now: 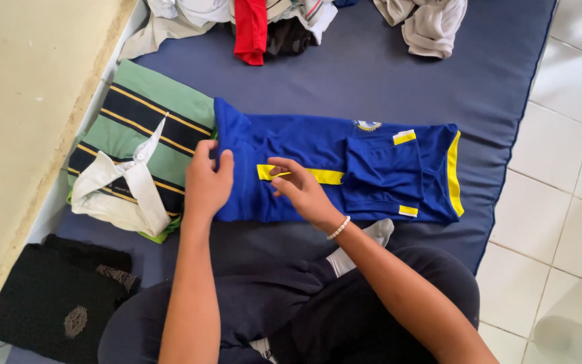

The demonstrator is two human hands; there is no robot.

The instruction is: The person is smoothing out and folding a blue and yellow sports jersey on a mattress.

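Both hands spread flat: left hand (206, 180), right hand (301, 191) pressing half-folded blue yellow-trimmed jersey (372, 172); unsorted clothes pile (264, 23) left.

Bare forearms — white bead bracelet (339, 228), dark trousers (318, 317), white sock (361, 246).

Slightly glossy blue synthetic jersey (345, 168) lies on matt blue cloth mattress (372, 74) beside glazed tiles (560, 202).
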